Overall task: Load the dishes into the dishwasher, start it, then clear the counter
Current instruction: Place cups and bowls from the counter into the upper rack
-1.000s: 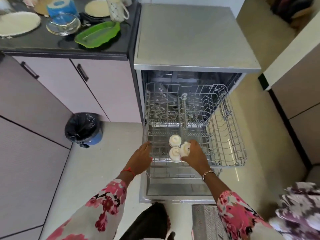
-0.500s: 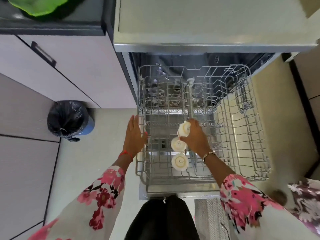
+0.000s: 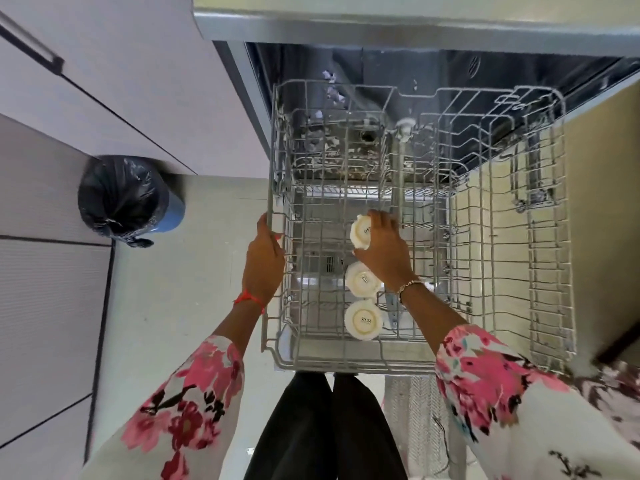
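Pale floor shows beneath the pulled-out dishwasher rack [image 3: 550, 289], my landmark. My left hand [image 3: 265, 268] lies on the rack's left rim, fingers fairly straight, steadying the wire. My right hand [image 3: 384, 251] hovers over the rack's middle lane, fingers curled round a small cream cup [image 3: 360, 232] that is tipped sideways, its printed base facing the left rim. A middle cup [image 3: 362, 280] and a front cup [image 3: 362, 320] sit base-up in a line running front to back. The held cup is just behind them, so I judge the right hand need only turn it mouth-down and lower it.
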